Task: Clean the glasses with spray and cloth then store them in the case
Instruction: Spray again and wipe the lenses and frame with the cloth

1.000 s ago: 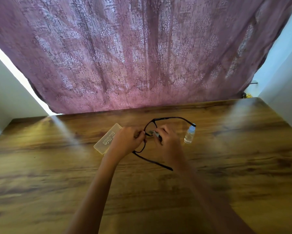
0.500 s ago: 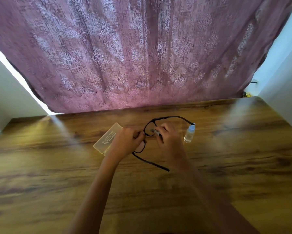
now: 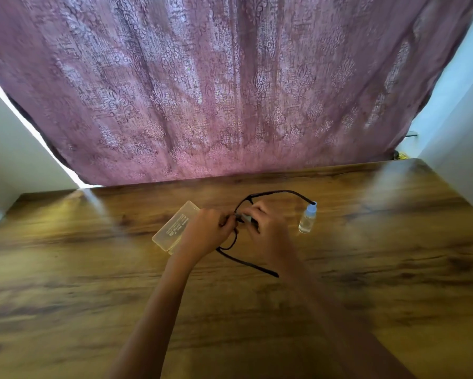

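Black-framed glasses are held above the wooden table, temples unfolded. My left hand grips the frame at the left lens. My right hand presses a small grey cloth against the other lens; most of the cloth is hidden under the fingers. A translucent yellowish glasses case lies shut on the table just left of my left hand. A small clear spray bottle with a pale cap stands upright to the right of my right hand, beside the far temple tip.
A mauve patterned curtain hangs along the table's far edge. White walls stand at the left and right sides. The wooden surface stretches wide in front of and beside the hands.
My hands have drawn a little closer together over the lenses, and the cloth has shifted slightly on the lens. Case and bottle have not moved.
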`<state>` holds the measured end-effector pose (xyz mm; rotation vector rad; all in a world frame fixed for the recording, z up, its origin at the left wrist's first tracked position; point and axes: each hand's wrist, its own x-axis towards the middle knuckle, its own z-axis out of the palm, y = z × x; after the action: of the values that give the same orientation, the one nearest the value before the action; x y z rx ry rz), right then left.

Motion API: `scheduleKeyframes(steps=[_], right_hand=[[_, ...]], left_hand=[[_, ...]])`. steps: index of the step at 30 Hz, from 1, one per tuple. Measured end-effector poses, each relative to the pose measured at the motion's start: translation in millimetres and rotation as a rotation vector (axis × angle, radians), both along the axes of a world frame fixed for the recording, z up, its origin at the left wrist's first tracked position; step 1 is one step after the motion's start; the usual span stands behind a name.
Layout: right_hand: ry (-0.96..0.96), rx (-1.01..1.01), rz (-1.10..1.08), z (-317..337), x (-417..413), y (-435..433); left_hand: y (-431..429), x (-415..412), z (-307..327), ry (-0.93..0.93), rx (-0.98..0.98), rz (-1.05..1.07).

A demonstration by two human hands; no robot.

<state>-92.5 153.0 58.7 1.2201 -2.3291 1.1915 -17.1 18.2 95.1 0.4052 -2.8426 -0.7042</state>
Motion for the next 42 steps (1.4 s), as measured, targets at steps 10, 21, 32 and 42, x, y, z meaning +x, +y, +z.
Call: scheduleKeyframes(steps=[10, 21, 32, 42], right_hand=[[0.015, 0.014, 0.061, 1, -5, -2], [0.025, -0.004, -0.061, 0, -10, -4], [0.039, 0.082, 0.04, -5, 5, -3], [0.026, 0.058, -0.108, -8, -6, -8]], left_hand=[[-4, 0, 2, -0.037, 0.021, -0.013], [0, 0, -12, -0.008, 0.027, -0.02], [-9, 7, -17, 0.042, 0.176, 0.01], [-9, 5, -17, 0.025, 0.191, -0.036]])
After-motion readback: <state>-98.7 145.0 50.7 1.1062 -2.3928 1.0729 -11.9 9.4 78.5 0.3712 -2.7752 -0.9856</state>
